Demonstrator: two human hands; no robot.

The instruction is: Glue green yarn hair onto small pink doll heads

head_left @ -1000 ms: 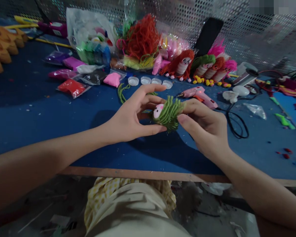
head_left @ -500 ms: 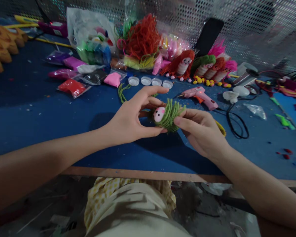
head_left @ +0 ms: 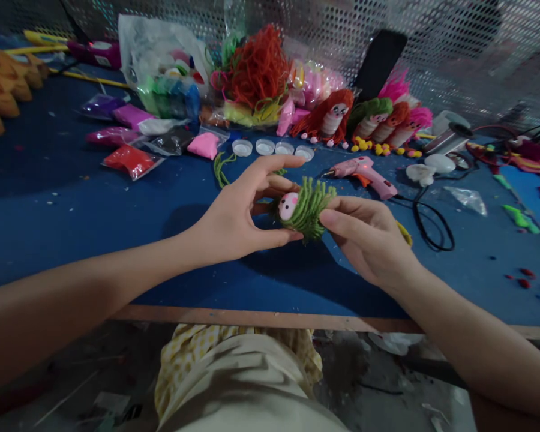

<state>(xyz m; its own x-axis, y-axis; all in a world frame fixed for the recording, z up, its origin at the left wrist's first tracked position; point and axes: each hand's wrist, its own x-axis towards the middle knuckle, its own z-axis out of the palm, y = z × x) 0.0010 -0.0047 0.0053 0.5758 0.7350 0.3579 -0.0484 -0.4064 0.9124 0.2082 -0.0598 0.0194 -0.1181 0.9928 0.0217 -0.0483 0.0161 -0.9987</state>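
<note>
A small doll (head_left: pixel 302 208) with green yarn hair and a pink face is held over the blue table (head_left: pixel 72 198), between both hands. My left hand (head_left: pixel 243 213) pinches its face end between thumb and fingers, the index finger arched above. My right hand (head_left: pixel 369 237) grips the yarn end with thumb and fingers closed on the green strands. A yellow object (head_left: pixel 404 233), partly hidden, pokes out behind my right hand.
A pink glue gun (head_left: pixel 366 173) with a black cord (head_left: pixel 432 225) lies just beyond the hands. Three white caps (head_left: pixel 265 147), finished yarn dolls (head_left: pixel 369 123), a heap of red yarn (head_left: pixel 258 66) and clay packets (head_left: pixel 132 159) crowd the far side. The table's wooden edge (head_left: pixel 252 316) is near my lap.
The doll turned slightly between the fingers. My right hand slid its grip lower along the green yarn, and the yellow object came into sight behind it. My left hand stayed nearly still.
</note>
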